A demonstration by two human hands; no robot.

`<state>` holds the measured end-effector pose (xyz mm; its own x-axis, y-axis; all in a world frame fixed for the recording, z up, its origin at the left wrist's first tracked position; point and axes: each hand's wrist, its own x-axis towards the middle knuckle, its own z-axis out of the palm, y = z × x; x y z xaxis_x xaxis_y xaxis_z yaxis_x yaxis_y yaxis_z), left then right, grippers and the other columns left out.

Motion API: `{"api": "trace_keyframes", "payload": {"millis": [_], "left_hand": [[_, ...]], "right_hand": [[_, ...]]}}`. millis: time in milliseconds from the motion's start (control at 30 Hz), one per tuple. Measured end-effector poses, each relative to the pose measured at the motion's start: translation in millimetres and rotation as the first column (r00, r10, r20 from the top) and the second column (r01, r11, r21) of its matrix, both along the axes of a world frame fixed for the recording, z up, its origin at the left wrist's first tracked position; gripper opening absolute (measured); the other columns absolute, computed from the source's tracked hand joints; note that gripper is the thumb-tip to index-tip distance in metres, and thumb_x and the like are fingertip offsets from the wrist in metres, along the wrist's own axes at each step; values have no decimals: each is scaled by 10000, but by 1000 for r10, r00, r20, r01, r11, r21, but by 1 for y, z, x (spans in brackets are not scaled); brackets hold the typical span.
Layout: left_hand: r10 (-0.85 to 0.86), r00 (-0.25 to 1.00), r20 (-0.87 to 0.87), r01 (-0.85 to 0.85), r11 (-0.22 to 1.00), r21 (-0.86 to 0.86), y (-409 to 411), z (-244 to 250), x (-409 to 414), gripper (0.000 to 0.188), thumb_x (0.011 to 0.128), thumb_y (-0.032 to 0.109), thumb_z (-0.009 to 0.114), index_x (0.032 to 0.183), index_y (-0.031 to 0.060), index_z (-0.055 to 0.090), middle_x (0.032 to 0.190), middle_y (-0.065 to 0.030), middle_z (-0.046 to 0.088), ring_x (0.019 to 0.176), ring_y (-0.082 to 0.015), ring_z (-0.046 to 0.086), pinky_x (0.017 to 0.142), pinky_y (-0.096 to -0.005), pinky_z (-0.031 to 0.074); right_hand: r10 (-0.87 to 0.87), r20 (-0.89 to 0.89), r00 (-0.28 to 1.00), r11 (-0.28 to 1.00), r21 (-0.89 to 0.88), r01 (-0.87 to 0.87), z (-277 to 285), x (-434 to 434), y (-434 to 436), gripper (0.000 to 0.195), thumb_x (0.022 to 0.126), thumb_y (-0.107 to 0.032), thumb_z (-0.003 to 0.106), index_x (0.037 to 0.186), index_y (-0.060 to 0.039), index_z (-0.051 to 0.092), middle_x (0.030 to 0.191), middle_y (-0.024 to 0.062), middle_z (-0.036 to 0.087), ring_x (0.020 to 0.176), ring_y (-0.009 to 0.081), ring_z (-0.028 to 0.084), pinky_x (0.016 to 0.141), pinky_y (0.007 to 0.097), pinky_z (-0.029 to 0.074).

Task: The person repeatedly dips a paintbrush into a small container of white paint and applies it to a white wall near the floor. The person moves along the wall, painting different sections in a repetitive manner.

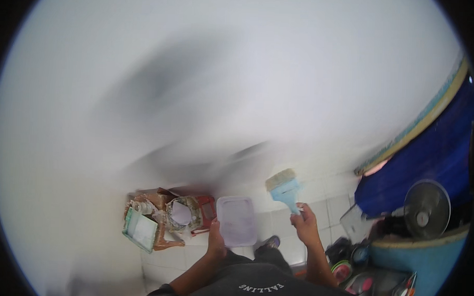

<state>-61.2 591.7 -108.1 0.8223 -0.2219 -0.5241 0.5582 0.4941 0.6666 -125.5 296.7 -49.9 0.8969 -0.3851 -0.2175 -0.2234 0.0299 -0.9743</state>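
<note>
My left hand [217, 240] grips the left edge of a pale lilac rectangular plastic tub [236, 221], held in front of my body. Whether the tub holds any liquid, I cannot tell. In my right hand [306, 225] is the handle of a wide, light-blue paintbrush [285, 191]. Its beige bristles point up and to the left, towards a white wall [286, 83]. The brush is apart from the tub, to its right and farther out.
Left of the tub are a cardboard box [167, 244], a paint-smeared green-rimmed tray [140, 230] and a crusted container [182, 213], beside a red plastic item [207, 209]. A fan [426, 209] and blue curtain [408, 165] stand right, above assorted household items [359, 285]. Tiled floor [284, 243] lies below.
</note>
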Motion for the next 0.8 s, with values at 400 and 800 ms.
{"api": "trace_keyframes", "payload": {"millis": [400, 800], "left_hand": [[83, 960, 266, -102, 993, 58, -73, 26, 44, 519, 1054, 388, 364, 1471, 78, 369, 1362, -121, 528, 1287, -265, 524, 1095, -429, 425], [88, 954, 288, -117, 990, 83, -149, 45, 102, 458, 1070, 285, 322, 1463, 50, 321, 1361, -145, 474, 1272, -246, 482, 1109, -404, 376]], "right_hand": [[407, 209, 889, 912, -30, -410, 96, 44, -47, 329, 940, -34, 598, 1268, -15, 610, 943, 106, 716, 826, 153, 664, 750, 311, 552], [529, 107, 842, 829, -275, -486, 132, 85, -88, 370, 879, 63, 552, 1226, -2, 664, 875, 108, 732, 757, 144, 675, 688, 281, 530]]}}
